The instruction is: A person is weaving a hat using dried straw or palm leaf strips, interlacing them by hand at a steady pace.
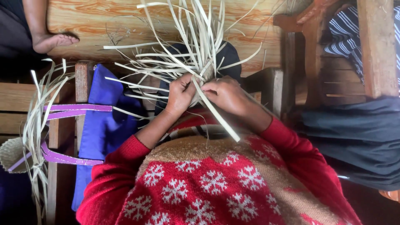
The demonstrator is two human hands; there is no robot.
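Note:
My left hand (180, 95) and my right hand (227, 95) meet over a partly woven piece of pale straw (196, 54), and both pinch its strips. Many loose straw ends fan up and outward from between my fingers. One long flat strip (216, 112) runs down from my right hand toward my chest. My arms are in a red sweater with white snowflakes (200, 183). The woven core is mostly hidden behind my hands.
A blue bag with purple straps (100, 125) lies at the left beside a second straw weave (16, 154) with loose strips. Another person's bare foot (52, 41) rests on the wooden floor (104, 21). A wooden chair (371, 46) and dark cloth (358, 133) are at the right.

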